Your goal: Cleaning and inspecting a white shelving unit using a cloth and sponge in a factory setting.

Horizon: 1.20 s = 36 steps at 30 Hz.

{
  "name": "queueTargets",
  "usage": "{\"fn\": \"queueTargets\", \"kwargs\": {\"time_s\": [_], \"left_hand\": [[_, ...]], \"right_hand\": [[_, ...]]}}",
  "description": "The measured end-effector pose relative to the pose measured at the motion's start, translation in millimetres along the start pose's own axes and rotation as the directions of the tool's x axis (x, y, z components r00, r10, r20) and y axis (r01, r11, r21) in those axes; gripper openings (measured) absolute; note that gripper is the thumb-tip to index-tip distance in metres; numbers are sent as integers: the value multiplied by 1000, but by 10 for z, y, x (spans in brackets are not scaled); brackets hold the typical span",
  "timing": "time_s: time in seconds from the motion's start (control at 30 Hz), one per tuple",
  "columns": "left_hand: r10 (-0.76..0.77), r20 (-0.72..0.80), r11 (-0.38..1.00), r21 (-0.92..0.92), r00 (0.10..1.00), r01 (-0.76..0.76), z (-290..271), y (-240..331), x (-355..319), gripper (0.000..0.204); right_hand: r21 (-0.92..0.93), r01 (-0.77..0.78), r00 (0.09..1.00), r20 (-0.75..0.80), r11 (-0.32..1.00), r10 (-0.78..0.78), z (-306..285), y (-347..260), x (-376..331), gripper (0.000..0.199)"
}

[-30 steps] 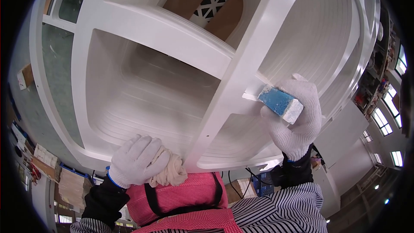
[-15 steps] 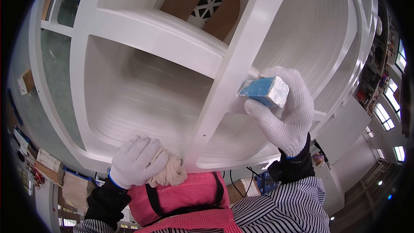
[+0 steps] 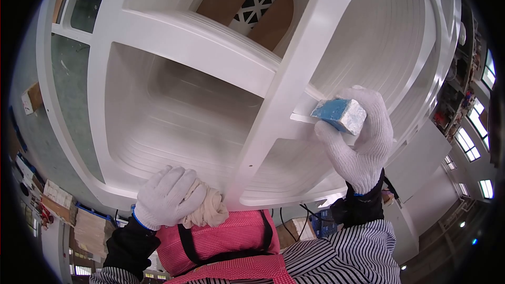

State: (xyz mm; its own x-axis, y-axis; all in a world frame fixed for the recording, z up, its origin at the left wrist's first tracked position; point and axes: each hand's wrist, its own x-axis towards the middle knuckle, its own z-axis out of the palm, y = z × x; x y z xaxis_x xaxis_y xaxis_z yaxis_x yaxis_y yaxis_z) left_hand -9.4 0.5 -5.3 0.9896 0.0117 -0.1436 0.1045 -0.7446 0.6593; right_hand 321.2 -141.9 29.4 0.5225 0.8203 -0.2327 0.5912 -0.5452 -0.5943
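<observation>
A large white moulded shell [image 3: 189, 37], with ribs and deep recesses, fills the space before me. My right hand [image 3: 365, 139], in a white knit glove, is closed round a blue block [image 3: 339, 115] with a whitish, dusty end that looks like a sanding block. The block lies against the cross rib just right of the long slanting rib [image 3: 279, 92]; whether it touches is hard to tell. My left hand [image 3: 169, 194], gloved too, rests at the shell's near edge with a crumpled beige cloth [image 3: 208, 205] under its fingers, by my pink apron [image 3: 226, 236].
An oval opening in the shell shows brown boards [image 3: 226, 0] beneath. Black cables [image 3: 294, 226] hang below the near edge. On the left, cartons [image 3: 58, 200] and a small box [image 3: 32, 99] stand on the floor. Cluttered shelves [image 3: 457, 89] line the right side.
My right hand and the blue block have shifted to the right and slightly nearer, away from the slanting rib. The left hand and cloth stay put.
</observation>
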Motion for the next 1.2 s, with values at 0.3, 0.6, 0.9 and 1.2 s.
{"fn": "queueTargets", "kwargs": {"time_s": [0.3,0.6,0.9,1.2], "left_hand": [[5,-12,1000,6,1000,-5,-30,14,104,46],[6,2,1000,-19,1000,-6,-84,59,140,46],[-2,7,1000,-28,1000,3,-87,64,164,48],[14,-27,1000,-8,1000,-14,-72,51,133,48]], "right_hand": [[49,243,964,97,969,-246,-156,-107,-273,33],[-65,357,922,183,932,-341,31,-282,-254,24],[-77,301,946,154,951,-287,-10,-216,-286,22],[-72,134,986,111,988,-126,-113,-150,-323,29]]}}
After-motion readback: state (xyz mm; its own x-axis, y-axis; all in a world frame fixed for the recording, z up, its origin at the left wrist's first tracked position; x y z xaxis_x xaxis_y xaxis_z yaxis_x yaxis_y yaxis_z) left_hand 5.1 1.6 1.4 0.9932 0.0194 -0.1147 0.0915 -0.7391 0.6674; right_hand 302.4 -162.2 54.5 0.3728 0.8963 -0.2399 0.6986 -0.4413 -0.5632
